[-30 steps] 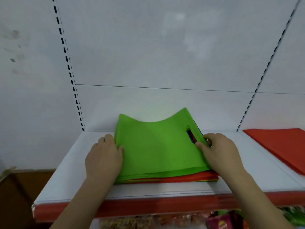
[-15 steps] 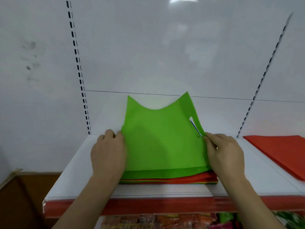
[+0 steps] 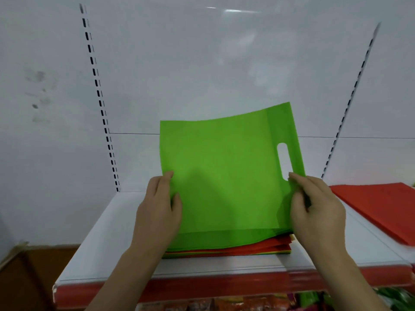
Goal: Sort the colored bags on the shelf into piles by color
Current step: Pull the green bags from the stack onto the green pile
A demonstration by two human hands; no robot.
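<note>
White shelf (image 3: 107, 250) with a red front lip carried everything, backed by a white panel with slotted uprights. Mixed stack (image 3: 229, 249) sat mid-shelf, near the front edge; red, green and yellowish edges showed along its side, so plenty was still unsorted. Red pile (image 3: 377, 205) lay to the right, well apart from the stack, looked like the only color pile started in view; count in it could not be told. Green bag (image 3: 224, 176) was lifted off the stack top, far edge raised toward the back panel, near edge just above the stack, handle cutout on the right side. Left hand (image 3: 157, 212) pinched the bag's left edge, thumb on top and fingers behind it. Right hand (image 3: 314, 209) pinched the right edge just below the cutout, grip narrow on the fabric. No green pile was visible, so this bag likely opens one; free shelf lay left of the stack. Judged early in the task: one color begun, green in hand, rest of the stack left. Packaged goods under the shelf were too blurred to name.
</note>
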